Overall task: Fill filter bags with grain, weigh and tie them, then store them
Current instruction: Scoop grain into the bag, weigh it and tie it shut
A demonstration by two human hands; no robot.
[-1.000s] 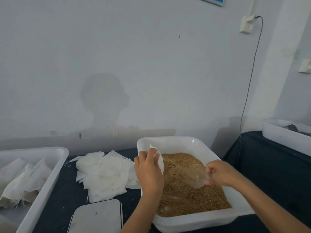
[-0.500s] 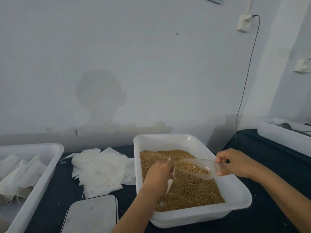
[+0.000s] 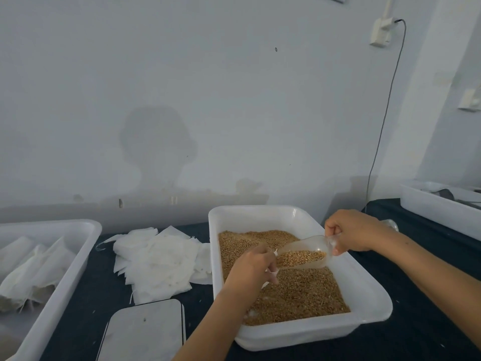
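A white tray [image 3: 369,303] in the middle holds brown grain [image 3: 299,293]. Over the grain, my left hand [image 3: 252,267] grips a white filter bag [image 3: 272,272], mostly hidden behind the fingers. My right hand [image 3: 351,231] holds the handle of a clear plastic scoop [image 3: 304,252] loaded with grain. The scoop's front lip touches the bag at my left hand. A heap of empty white filter bags [image 3: 158,261] lies on the dark table to the left of the tray.
A white bin [image 3: 78,246] at the far left holds filled bags [image 3: 28,272]. A flat grey scale [image 3: 143,332] sits at the front, left of my left arm. Another white tray [image 3: 440,212] stands at the right. A cable [image 3: 385,121] runs down the wall.
My left hand came down with the bag to the grain. My right hand lifted the scoop, full of grain, out of the tray and brought its lip to the bag.
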